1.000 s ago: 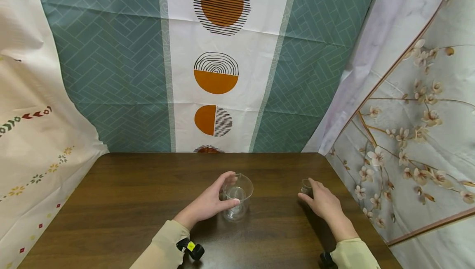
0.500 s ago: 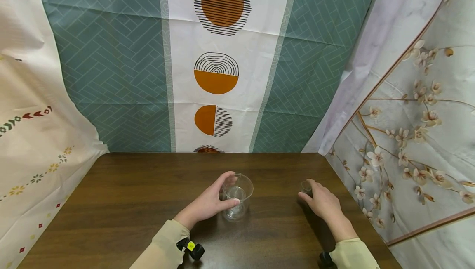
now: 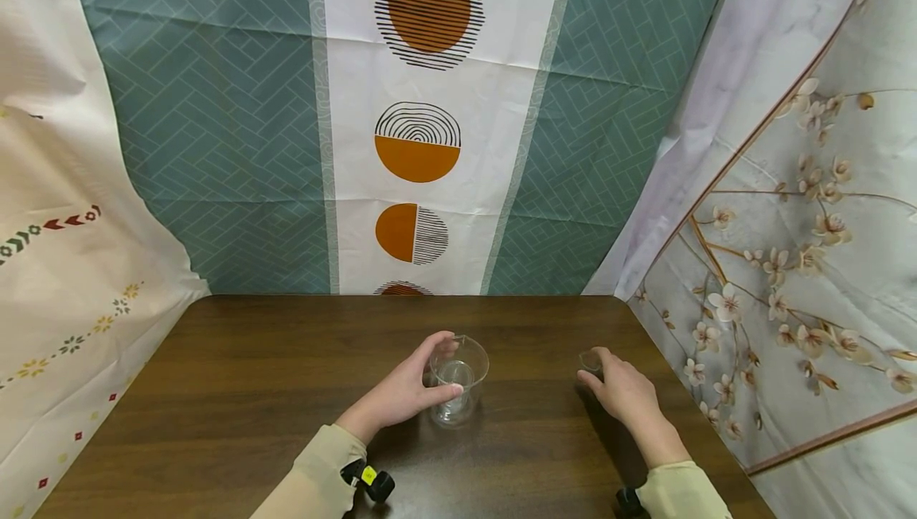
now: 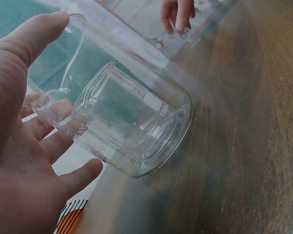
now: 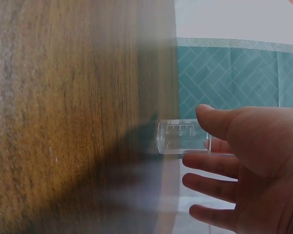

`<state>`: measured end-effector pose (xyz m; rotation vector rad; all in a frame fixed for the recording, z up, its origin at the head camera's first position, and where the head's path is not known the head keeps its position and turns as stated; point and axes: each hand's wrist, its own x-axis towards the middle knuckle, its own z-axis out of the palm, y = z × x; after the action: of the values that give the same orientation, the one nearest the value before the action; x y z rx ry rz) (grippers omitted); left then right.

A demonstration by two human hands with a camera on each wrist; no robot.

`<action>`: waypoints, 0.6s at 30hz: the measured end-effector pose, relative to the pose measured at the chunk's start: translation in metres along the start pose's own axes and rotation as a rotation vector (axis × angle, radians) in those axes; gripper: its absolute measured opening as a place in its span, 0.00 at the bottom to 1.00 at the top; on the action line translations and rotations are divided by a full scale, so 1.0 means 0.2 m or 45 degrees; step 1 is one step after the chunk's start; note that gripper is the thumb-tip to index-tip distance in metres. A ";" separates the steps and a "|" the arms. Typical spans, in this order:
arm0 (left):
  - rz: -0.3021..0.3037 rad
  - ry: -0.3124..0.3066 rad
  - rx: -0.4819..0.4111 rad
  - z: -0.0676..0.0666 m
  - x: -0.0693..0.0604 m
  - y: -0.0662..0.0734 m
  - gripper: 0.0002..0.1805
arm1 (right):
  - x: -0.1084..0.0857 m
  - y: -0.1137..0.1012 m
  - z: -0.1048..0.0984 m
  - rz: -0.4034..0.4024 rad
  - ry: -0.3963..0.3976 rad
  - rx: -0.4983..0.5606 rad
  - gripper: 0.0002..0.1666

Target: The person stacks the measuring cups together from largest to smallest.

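Note:
My left hand point(image 3: 404, 390) holds a large glass beaker point(image 3: 474, 372) near the middle of the table, thumb and fingers spread around its side and rim. Nested inside it is a smaller glass beaker point(image 4: 132, 109) with a 100 ml mark, seen through the wall in the left wrist view. At the right, my right hand point(image 3: 632, 393) pinches a third, small glass beaker point(image 5: 178, 137) by its rim between thumb and forefinger. The other fingers extend beside it. Whether this beaker's base touches the table I cannot tell.
The brown wooden table point(image 3: 236, 392) reaches back to a green and white patterned cloth point(image 3: 243, 145). A pale cloth point(image 3: 72, 264) hangs at the left, and a floral one point(image 3: 802, 304) at the right. Black wrist cameras sit on both cuffs.
The right hand and its small beaker have shifted very slightly toward me. My left hand and the nested beakers have stayed in place.

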<state>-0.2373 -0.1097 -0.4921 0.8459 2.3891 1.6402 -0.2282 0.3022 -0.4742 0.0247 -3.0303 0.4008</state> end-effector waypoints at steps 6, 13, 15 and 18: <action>-0.003 -0.007 0.001 0.00 0.00 0.00 0.49 | 0.00 0.00 0.00 0.007 0.010 -0.011 0.33; -0.003 -0.005 0.000 0.00 0.00 -0.01 0.48 | 0.01 0.00 0.01 0.013 0.012 -0.013 0.32; 0.000 -0.003 0.002 0.00 0.00 -0.01 0.47 | 0.01 0.00 0.01 0.017 0.009 -0.013 0.32; 0.003 -0.004 0.004 0.00 0.00 -0.01 0.47 | 0.01 -0.01 0.00 0.026 0.004 -0.012 0.32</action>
<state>-0.2380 -0.1100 -0.4936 0.8512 2.3904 1.6354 -0.2298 0.3006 -0.4742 -0.0076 -3.0317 0.3880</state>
